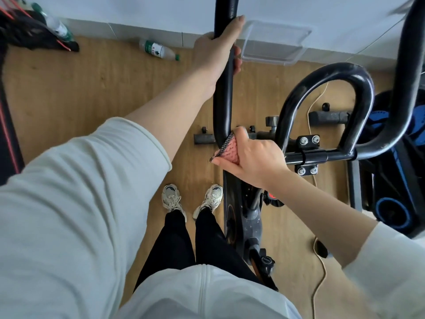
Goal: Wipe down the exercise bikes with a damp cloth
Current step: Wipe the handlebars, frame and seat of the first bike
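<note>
Pink cloth (230,149) clenched in right hand (255,161) against handlebar (222,93); left hand (216,48) grips it

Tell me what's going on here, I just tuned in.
A person stands beside an exercise bike, wiping its black handlebar. The left hand grips the upper part of the bar to steady it. The right hand presses a pink cloth around the bar's lower bend, near the clamp. A plastic bottle lies on the wooden floor by the wall.
</note>
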